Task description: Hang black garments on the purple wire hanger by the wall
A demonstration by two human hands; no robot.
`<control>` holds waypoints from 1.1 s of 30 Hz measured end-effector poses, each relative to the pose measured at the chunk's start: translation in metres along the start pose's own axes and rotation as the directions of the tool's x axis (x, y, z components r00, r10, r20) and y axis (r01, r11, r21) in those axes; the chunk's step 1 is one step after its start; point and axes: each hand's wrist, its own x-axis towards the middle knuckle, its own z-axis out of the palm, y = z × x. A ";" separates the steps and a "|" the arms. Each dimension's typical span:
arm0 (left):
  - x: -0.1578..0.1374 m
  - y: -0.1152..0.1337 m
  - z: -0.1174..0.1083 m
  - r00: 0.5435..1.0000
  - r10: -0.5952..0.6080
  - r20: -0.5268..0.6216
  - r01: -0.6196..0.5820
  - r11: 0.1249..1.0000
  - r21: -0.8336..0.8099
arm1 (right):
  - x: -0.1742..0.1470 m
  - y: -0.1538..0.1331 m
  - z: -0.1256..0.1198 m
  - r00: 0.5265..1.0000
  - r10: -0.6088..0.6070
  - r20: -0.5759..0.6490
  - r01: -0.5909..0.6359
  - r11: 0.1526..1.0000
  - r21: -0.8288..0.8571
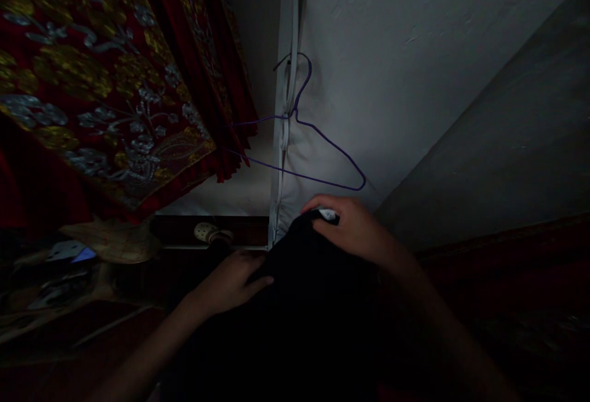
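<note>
The right hand (357, 227) pinches a black cloth (308, 291) at its top edge, fingers and thumb closed beside a white tag (328, 213). The left hand (233, 282) grips its side, fingertips partly hidden. The cloth is below a purple hanger (295, 110) by the pale wall (405, 76).

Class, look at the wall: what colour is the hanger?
Purple; the hanger shows best in the head view.

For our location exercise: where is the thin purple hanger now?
In the head view, the thin purple hanger hangs just above centre, at the pale vertical strip, above the right hand.
</note>
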 end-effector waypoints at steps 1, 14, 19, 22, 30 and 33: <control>-0.004 -0.003 -0.007 0.999 -0.030 -0.030 0.031 0.998 0.046 | 0.009 0.005 0.000 0.996 -0.019 -0.088 0.019 1.000 0.003; -0.029 -0.019 -0.056 0.931 -0.233 -0.279 0.316 0.900 0.302 | 0.080 0.101 0.026 0.957 -0.008 -0.290 0.036 0.995 0.091; -0.016 -0.037 -0.086 0.859 -0.318 -0.402 0.482 0.769 0.421 | 0.035 0.079 -0.011 0.942 0.040 -0.333 -0.027 0.999 0.044; 0.004 -0.032 -0.105 0.778 -0.357 -0.518 0.572 0.744 0.346 | 0.021 0.060 -0.031 0.929 0.049 -0.366 -0.071 0.996 -0.047; 0.063 0.012 -0.137 0.652 -0.070 -0.755 -0.044 0.991 -0.130 | 0.014 0.033 -0.029 0.959 0.073 -0.273 -0.085 0.996 -0.033; 0.085 0.015 -0.150 0.760 -0.057 -0.648 -0.067 0.984 -0.166 | 0.011 0.029 -0.023 0.971 0.075 -0.226 -0.085 0.996 -0.033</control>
